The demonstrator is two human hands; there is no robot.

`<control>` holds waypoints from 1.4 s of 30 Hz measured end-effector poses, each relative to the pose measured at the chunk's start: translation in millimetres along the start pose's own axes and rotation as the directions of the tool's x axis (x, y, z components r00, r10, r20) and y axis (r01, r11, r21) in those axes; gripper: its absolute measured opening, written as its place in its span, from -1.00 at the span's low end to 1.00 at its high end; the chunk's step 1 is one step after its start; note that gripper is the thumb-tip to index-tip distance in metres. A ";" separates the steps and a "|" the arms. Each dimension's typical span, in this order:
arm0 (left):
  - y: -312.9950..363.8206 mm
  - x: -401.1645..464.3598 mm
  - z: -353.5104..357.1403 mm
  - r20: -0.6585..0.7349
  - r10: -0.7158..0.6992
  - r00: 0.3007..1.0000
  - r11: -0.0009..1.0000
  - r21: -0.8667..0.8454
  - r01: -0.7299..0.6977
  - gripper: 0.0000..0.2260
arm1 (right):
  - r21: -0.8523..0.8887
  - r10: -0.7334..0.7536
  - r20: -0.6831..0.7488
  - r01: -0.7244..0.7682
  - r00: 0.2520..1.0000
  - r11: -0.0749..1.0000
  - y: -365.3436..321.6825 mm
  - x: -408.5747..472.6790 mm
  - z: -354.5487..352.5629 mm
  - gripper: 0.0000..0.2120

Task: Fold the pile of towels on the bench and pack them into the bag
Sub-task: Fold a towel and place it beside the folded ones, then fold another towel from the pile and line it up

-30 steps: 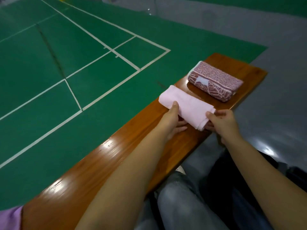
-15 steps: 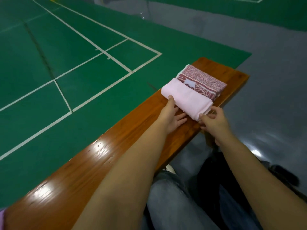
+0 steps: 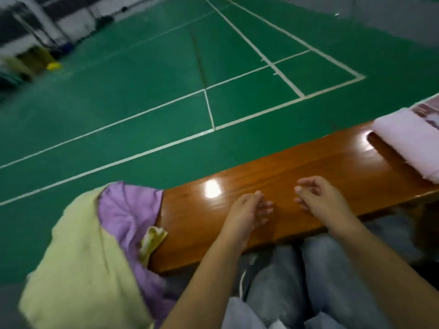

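Pink folded towel (image 3: 408,143) lies on wooden bench (image 3: 297,176).

Head view, close, downward over bench (image 3: 285,176)

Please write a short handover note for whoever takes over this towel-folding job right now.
Left hand and right hand: both empty, fingers relaxed, over the bare middle of the bench.
Done: pink towel lies folded at the bench's right end, beside the folded patterned towel.
Left: the yellow towel and purple towel lie unfolded in a heap at the left end. Fold those, then pack all of them. No bag is in view.
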State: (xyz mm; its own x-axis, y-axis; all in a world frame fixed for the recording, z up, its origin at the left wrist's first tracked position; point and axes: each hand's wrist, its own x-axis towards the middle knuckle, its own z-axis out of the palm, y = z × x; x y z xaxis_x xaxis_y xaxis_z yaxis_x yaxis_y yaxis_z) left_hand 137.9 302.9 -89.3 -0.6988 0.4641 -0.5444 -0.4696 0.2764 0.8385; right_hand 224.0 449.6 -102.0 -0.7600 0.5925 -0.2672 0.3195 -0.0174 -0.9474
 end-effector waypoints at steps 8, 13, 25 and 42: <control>-17.7 -82.4 -167.6 -0.664 0.307 0.682 0.951 0.191 -0.241 -0.91 | -0.171 -0.035 0.374 0.106 0.927 0.979 -22.2 -42.7 143.5 -0.91; -50.3 -103.6 -242.0 -0.848 0.430 0.311 0.882 0.468 0.058 -0.73 | -0.215 -0.039 0.475 0.159 0.879 0.964 -31.1 -58.9 203.1 -0.93; -71.5 -97.6 -278.7 -0.810 0.473 0.347 0.848 0.525 0.071 -0.95 | -0.195 -0.007 0.425 0.099 0.905 0.976 -19.2 -60.6 202.2 -0.94; 27.3 -134.3 -177.6 -0.546 0.765 0.341 0.605 0.430 -0.670 -0.84 | 0.087 -0.163 0.463 0.138 0.871 0.987 -40.4 -67.8 161.0 -0.71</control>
State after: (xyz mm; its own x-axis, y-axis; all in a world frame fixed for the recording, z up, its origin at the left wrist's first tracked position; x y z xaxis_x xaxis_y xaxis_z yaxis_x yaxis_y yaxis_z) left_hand 123.1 98.7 2.3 -0.8922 -0.0901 0.4425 0.4159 0.2182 0.8829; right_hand 171.5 280.5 -73.9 -0.9762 0.1467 -0.1599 0.1608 -0.0054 -0.9870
